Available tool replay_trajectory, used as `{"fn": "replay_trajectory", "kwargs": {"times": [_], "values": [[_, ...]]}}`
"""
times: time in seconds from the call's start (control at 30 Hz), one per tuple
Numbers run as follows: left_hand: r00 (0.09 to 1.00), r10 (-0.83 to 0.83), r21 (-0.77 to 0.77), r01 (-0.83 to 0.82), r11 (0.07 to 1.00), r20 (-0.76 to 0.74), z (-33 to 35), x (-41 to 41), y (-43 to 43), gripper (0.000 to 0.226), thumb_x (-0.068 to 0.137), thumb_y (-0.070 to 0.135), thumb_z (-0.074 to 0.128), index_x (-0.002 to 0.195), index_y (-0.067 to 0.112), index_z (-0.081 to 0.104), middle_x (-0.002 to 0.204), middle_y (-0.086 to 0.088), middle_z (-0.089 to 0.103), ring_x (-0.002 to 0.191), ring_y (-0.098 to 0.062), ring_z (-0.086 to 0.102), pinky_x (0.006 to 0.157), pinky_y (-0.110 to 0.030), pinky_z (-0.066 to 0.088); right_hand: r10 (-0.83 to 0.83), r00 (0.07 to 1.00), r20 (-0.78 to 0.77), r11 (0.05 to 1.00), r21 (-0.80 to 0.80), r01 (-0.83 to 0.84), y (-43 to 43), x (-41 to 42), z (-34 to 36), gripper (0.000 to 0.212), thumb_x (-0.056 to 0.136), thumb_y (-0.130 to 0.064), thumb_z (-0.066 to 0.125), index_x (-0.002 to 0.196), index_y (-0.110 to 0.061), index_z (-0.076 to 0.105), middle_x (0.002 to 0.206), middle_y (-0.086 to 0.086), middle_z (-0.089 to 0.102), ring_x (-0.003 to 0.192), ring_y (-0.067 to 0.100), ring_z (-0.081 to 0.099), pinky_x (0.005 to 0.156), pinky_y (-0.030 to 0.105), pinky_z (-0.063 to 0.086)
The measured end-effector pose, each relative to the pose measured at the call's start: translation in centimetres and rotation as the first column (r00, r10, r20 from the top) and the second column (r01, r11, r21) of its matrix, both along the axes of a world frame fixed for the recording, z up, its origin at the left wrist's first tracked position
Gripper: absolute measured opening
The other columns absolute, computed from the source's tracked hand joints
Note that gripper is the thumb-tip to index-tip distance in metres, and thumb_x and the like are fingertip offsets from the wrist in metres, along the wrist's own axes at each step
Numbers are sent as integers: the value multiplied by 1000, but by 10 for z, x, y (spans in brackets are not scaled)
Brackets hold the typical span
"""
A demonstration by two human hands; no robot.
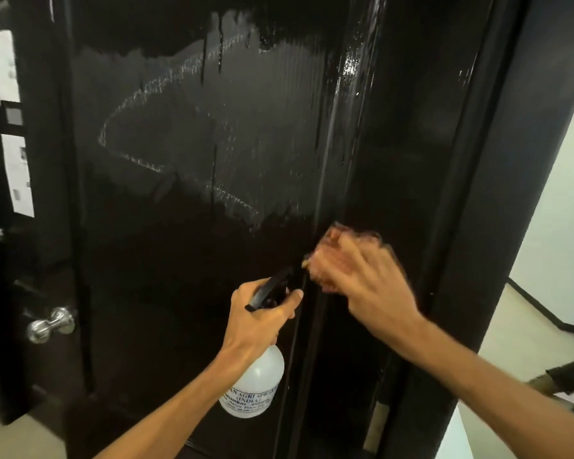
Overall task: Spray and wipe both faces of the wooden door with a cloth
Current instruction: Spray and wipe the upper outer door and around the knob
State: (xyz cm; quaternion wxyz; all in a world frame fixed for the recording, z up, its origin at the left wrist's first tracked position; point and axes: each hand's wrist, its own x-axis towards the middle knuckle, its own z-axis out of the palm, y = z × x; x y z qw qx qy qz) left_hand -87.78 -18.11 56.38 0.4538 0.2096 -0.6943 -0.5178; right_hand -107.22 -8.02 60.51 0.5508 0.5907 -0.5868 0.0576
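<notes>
**Q:** Which step is shown?

**A:** Wiping the sprayed face. The wooden door [179, 160] stands just ahead of both hands, with wet streaks above them. The left hand [259, 323] is curled round the neck of the spray bottle [259, 382], nozzle toward the door. The right hand [362, 276], blurred, lies spread flat on the door, pressing what is probably a brownish cloth [332, 235].

**Q:** What does the next move call for?

**A:** Likely even strokes carried up through the runs above the right hand.
</notes>
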Motion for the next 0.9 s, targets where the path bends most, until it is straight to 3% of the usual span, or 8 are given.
{"fn": "replay_trajectory", "kwargs": {"times": [0.07, 0.13, 0.33, 0.47, 0.53, 0.63, 0.7, 0.9], "values": [[1000, -4, 1, 4, 1000, 4, -4, 6, -2, 19, 91, 21, 80, 82, 6, 71, 74, -17, 72, 38, -13, 49, 39, -24, 40, 0, 997, -79, 983, 181, 15, 2, 8, -40, 74, 70, -13, 71, 142, -21, 55, 144, 17, 45, 116, 37, 55, 91, 47, 49], [1000, -3, -9, 3, 1000, -6, -3, 13, -7, 20, 91, 21, 80, 83, 6, 70, 76, -19, 73, 37, -14, 49, 38, -26, 40, 40, 994, -98, 979, 205, -19, -4, 11, -21, 67, 68, -11, 70, 134, -21, 60, 141, 16, 49, 113, 36, 55, 89, 45, 48], [997, 10, -55, -14, 998, -73, 22, 15, -26, 19, 92, 20, 79, 85, 5, 69, 79, -21, 72, 37, -15, 48, 40, -26, 41, -36, 996, 82, 976, -212, 53, -27, 20, 107, 63, 84, -6, 59, 145, -17, 48, 142, 15, 42, 108, 39, 43, 85, 48, 42], [991, 24, -77, -35, 996, -132, 47, 21, -37, 17, 93, 18, 78, 87, 5, 70, 80, -14, 75, 37, -15, 48, 40, -26, 41, 33, 994, -103, 998, 59, -27, -27, 26, 49, 77, 71, -11, 72, 144, -17, 51, 139, 18, 49, 107, 38, 52, 84, 48, 49], [990, 15, -81, -27, 996, -141, 61, 23, -43, 17, 93, 18, 78, 89, 5, 70, 81, -14, 75, 37, -15, 48, 40, -26, 41, 60, 989, -136, 995, 88, -48, -33, 19, 70, 77, 67, -10, 76, 141, -19, 55, 137, 18, 51, 107, 38, 54, 84, 48, 49], [989, 2, -115, -20, 993, -149, 88, 28, -51, 18, 93, 20, 79, 90, 5, 70, 83, -14, 76, 37, -15, 47, 41, -26, 42, 36, 997, 68, 969, -246, -18, -50, 24, 169, 66, 81, -9, 71, 142, -24, 51, 135, 14, 48, 108, 36, 46, 88, 48, 45], [989, 7, -123, -26, 992, -151, 104, 28, -57, 18, 93, 20, 79, 89, 5, 70, 82, -14, 75, 36, -16, 47, 41, -27, 42, 12, 990, 140, 939, -343, 37, -59, 30, 210, 63, 88, -13, 64, 147, -24, 44, 136, 14, 44, 110, 34, 42, 91, 45, 42], [992, 43, -93, -54, 994, -121, 131, 27, -72, 23, 95, 22, 77, 86, 2, 68, 66, -13, 66, 36, -16, 44, 41, -28, 40, 50, 994, -96, 997, 62, -45, -65, 29, 117, 79, 74, -15, 74, 148, -24, 48, 147, 17, 44, 118, 35, 45, 97, 49, 47]]}}
